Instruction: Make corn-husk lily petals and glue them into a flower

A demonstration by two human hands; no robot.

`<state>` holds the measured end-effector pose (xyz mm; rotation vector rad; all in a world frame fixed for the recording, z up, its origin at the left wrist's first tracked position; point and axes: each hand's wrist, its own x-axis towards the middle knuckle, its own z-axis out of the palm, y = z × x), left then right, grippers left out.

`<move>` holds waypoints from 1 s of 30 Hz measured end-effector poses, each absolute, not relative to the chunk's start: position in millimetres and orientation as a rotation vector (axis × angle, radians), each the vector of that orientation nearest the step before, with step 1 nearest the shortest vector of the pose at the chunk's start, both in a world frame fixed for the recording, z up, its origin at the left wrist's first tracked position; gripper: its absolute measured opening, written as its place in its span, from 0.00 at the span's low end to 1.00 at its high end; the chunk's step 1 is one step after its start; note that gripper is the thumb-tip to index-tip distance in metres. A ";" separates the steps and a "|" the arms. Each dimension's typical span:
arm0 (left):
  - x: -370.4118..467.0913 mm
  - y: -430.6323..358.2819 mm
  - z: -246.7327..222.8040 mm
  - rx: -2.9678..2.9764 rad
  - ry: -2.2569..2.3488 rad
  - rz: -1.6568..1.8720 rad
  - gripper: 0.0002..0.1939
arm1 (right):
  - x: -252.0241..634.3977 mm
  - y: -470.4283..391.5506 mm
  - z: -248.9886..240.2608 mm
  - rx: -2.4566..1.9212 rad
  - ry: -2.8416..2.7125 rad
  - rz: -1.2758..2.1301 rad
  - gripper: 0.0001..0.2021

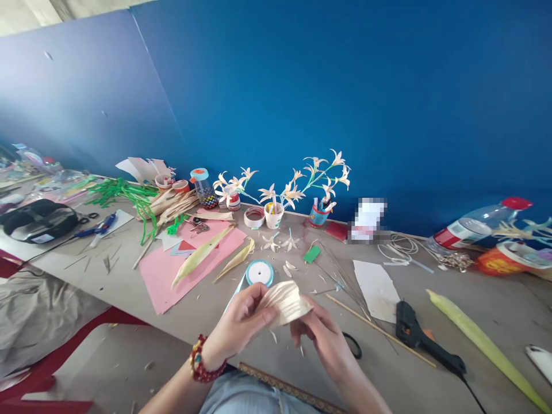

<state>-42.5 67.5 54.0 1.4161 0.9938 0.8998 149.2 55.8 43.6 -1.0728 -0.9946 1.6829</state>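
Near the table's front edge, my left hand pinches a pale, ribbed piece of corn husk between thumb and fingers. The husk's right end is gripped by the fingers of my right hand. Just behind my left hand lies a white spool with a light blue rim. Two pale husk flowers rest on the table beyond it. A black ring-shaped handle shows beside my right hand, partly hidden by it.
Pink paper with husk leaves lies left; a black glue gun, thin stick and green husk lie right. Cups with husk flowers stand along the blue wall. A plastic bottle leans at right.
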 end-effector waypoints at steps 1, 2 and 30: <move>-40.2 68.6 50.2 1.293 0.964 0.916 0.12 | 149.1 55.7 46.3 -1.039 -0.989 1.662 0.13; -37.8 69.4 47.0 1.191 0.930 0.930 0.13 | 148.9 55.7 48.9 -1.010 -0.997 1.660 0.13; -18.0 73.5 46.2 0.937 0.782 0.938 0.19 | 153.4 63.9 49.9 -1.209 -1.284 1.504 0.10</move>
